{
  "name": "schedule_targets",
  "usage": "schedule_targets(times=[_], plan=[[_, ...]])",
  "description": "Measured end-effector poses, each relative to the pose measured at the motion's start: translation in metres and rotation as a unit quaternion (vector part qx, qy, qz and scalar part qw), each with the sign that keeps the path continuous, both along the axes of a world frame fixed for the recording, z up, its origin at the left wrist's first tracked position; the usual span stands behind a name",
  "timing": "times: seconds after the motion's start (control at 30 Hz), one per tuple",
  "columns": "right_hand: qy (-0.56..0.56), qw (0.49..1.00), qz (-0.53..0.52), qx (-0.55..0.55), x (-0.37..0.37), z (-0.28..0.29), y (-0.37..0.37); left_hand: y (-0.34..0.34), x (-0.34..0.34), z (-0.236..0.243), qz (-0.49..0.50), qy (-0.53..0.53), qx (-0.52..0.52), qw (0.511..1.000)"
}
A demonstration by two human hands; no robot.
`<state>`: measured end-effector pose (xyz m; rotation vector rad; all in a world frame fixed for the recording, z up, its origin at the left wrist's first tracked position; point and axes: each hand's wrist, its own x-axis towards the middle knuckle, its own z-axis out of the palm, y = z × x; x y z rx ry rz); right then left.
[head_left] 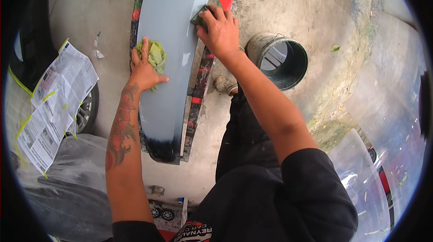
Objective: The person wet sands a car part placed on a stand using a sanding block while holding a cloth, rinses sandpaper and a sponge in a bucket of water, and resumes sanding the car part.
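Note:
A long grey-primed car body panel point(173, 61), dark at its near end, lies in front of me on a stand. My left hand point(143, 71) is on the panel's left part, gripping a crumpled yellow-green cloth point(157, 56) against the surface, thumb stretched to the right. At the panel's right edge, farther off, my right hand point(221, 32) is closed over a dark sanding pad point(198, 20), which touches the panel. The palm and fingers cover most of the pad. Pale wet-looking streaks show on the grey surface between the hands.
The stand's rails point(196, 100) are wrapped in patchy dark and red covering. A bucket point(295, 81) with liquid stands on the concrete floor at right. Taped newspaper point(58, 102) and clear plastic sheeting point(76, 156) cover car parts at left. More sheeting point(365, 174) lies at right.

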<state>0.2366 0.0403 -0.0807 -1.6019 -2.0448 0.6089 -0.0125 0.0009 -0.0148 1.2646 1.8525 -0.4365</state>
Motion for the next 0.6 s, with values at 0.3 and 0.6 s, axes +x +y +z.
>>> schedule_targets(times=[0.3, 0.6], plan=[[0.012, 0.976, 0.206, -0.075, -0.014, 0.013, -0.107, 0.003, 0.001, 0.002, 0.001, 0.007, -0.008, 1.000], [0.040, 0.991, 0.084, -0.101, -0.021, 0.015, -0.118, 0.003, 0.003, 0.007, 0.010, -0.004, 0.003, 1.000]])
